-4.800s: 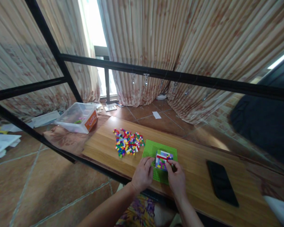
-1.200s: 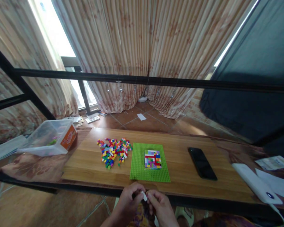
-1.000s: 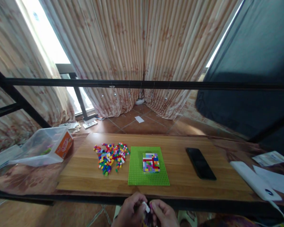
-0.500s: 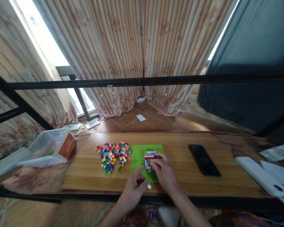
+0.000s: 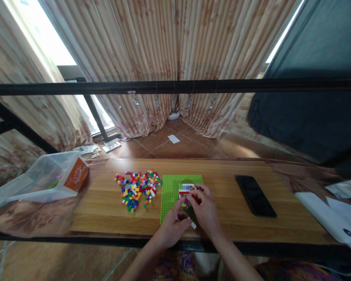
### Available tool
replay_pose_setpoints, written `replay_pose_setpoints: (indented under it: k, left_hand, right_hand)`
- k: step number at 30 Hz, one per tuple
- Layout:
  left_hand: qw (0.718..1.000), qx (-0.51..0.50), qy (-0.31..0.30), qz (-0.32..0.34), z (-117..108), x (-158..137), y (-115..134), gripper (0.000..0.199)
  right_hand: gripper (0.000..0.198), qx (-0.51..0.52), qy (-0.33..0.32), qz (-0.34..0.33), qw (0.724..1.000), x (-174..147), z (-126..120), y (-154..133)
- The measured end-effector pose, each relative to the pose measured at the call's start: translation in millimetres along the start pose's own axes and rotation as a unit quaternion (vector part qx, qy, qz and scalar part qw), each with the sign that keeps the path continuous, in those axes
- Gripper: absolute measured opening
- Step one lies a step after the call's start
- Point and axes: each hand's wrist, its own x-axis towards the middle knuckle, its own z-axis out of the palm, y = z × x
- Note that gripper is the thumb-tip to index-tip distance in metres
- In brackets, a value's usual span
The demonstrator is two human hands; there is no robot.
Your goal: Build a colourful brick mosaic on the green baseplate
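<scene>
A small block of coloured building bricks (image 5: 185,192) with white, red, purple and yellow rows sits on a green studded baseplate (image 5: 169,183). My right hand (image 5: 205,207) is closed at the block's right side, thumb and fingers on its bricks and hiding part of it. My left hand (image 5: 174,225) is just in front and to the left, its index fingertip touching the block's near edge. By its thumb tip a small white brick (image 5: 194,225) is held, partly hidden by the fingers.
Left of the baseplate lies a loose pile of coloured bricks (image 5: 139,189). A clear plastic box (image 5: 43,175) with an orange label stands at the far left. To the right are a black phone (image 5: 256,196) and a long white device (image 5: 324,216) with a cable.
My left hand has moved right and closer to my right hand, carrying the white brick along. Its index finger now meets the block's near edge. The view has tilted slightly.
</scene>
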Motion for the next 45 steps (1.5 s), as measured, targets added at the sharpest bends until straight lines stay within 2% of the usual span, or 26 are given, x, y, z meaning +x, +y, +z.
replay_pose_setpoints:
  k: [6, 13, 31, 35, 38, 41, 45]
  left_hand:
    - [1.0, -0.027, -0.011, 0.008, 4, -2, -1, 0.07]
    - [0.999, 0.028, 0.001, 0.02, 4, 0, -10, 0.076]
    - [0.99, 0.132, -0.014, 0.039, 5, 0, -21, 0.087]
    - [0.997, 0.07, 0.015, 0.041, 5, 0, -21, 0.074]
    - [0.996, -0.027, 0.078, 0.038, 2, -5, -17, 0.055]
    - [0.986, -0.108, 0.127, 0.023, -2, -14, -11, 0.048]
    - [0.977, -0.152, 0.147, 0.008, -4, -26, -4, 0.047]
  right_hand:
    - [0.029, 0.045, 0.024, 0.061, 0.997, -2, -3, 6]
    - [0.039, 0.047, 0.013, 0.102, 0.994, 0, 12, 4]
    - [0.038, 0.039, 0.008, 0.101, 0.994, 0, 17, 6]
    - [0.037, 0.047, 0.008, 0.09, 0.995, 0, 16, 5]
    - [0.04, 0.06, 0.013, 0.099, 0.993, -1, 5, 1]
    - [0.042, 0.082, 0.032, 0.114, 0.989, -12, -10, -7]
    - [0.04, 0.169, -0.023, 0.171, 0.97, -45, -22, -20]
